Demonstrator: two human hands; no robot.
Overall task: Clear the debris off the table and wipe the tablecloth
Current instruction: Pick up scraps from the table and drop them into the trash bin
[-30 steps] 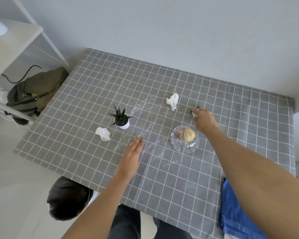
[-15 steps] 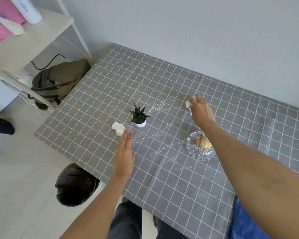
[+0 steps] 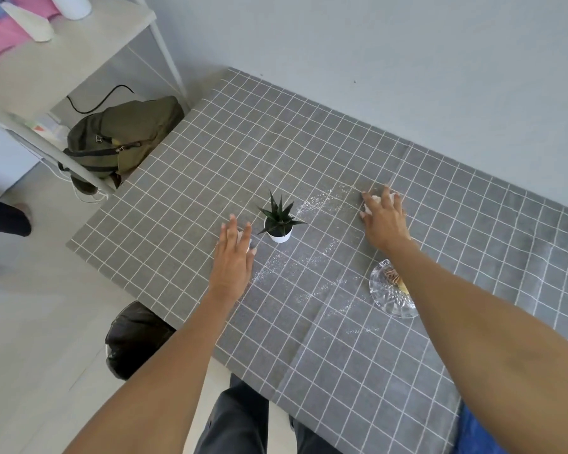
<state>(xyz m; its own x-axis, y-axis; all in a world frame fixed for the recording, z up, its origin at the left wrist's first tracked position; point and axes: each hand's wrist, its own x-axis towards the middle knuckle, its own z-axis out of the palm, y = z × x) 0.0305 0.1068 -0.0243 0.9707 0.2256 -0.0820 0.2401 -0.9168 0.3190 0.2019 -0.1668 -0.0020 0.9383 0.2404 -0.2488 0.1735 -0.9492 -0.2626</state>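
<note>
A grey checked tablecloth (image 3: 230,142) covers the table, with white crumbs (image 3: 295,260) scattered across its middle. My right hand (image 3: 382,221) is at the far side, fingers curled over a crumpled white tissue (image 3: 368,209) that shows beneath the thumb. My left hand (image 3: 233,253) lies flat with straight fingers over a second crumpled tissue (image 3: 250,244), left of the plant; only a white sliver of that tissue shows. I cannot tell whether the palm touches it.
A small potted succulent (image 3: 279,221) stands between my hands. A glass dish (image 3: 387,296) with snacks sits under my right forearm. A black bin bag (image 3: 135,335) is below the near table edge, a green backpack (image 3: 125,132) and shelf (image 3: 89,44) at left, blue cloth (image 3: 473,434) at lower right.
My right hand moved left from one tissue scrap to the crumpled tissue and closed over it. My left hand slid left and forward until it covered the tissue beside the plant.
</note>
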